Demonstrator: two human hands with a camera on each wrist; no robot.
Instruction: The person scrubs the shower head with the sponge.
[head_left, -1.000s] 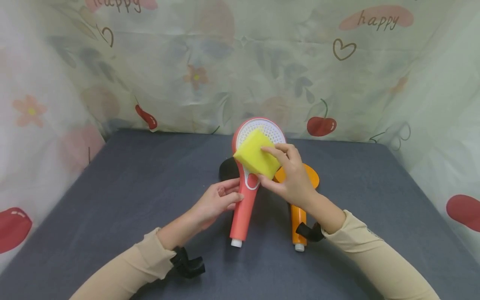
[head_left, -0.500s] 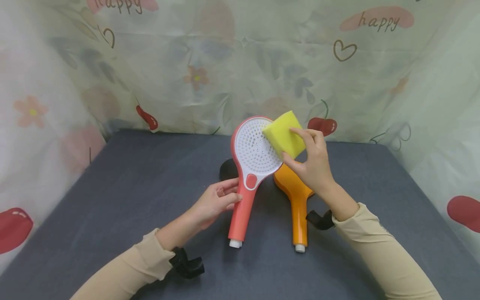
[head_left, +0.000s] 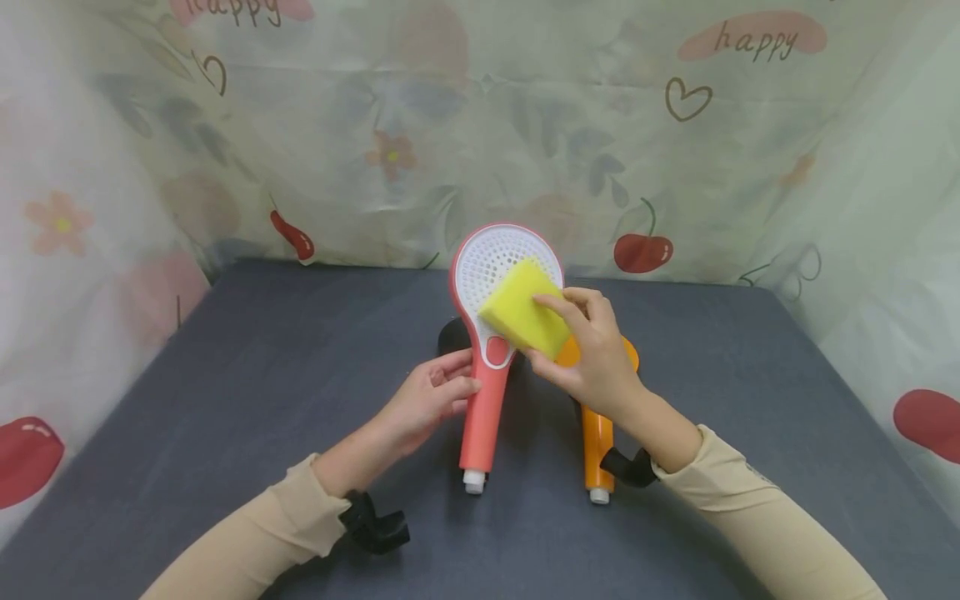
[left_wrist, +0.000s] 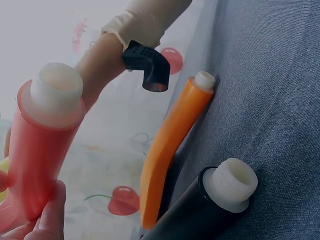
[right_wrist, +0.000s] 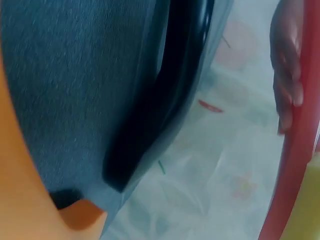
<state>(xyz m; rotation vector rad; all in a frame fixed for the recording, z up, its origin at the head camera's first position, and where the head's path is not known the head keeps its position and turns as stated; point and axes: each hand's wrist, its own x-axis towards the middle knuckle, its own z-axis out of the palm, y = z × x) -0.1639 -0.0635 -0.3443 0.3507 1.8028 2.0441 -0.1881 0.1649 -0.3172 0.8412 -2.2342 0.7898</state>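
Observation:
A coral-red shower head with a white nozzle face is held up over the table, its face toward the head camera. My left hand grips its handle, thumb in front. In the left wrist view, the white threaded end of that shower head points up. My right hand pinches a yellow sponge between thumb and fingers. The sponge lies against the lower right of the nozzle face and covers part of it. Only a strip of the sponge shows in the right wrist view.
An orange shower head lies on the dark grey cloth-covered table, partly behind my right hand. A black shower head lies beside it, mostly hidden behind the red one in the head view. A printed curtain encloses the back and sides.
My right hand moved the sponge off to the nozzle face's upper right, then back down onto its lower right. My left hand keeps its grip; the red shower head has risen and shifted slightly left.

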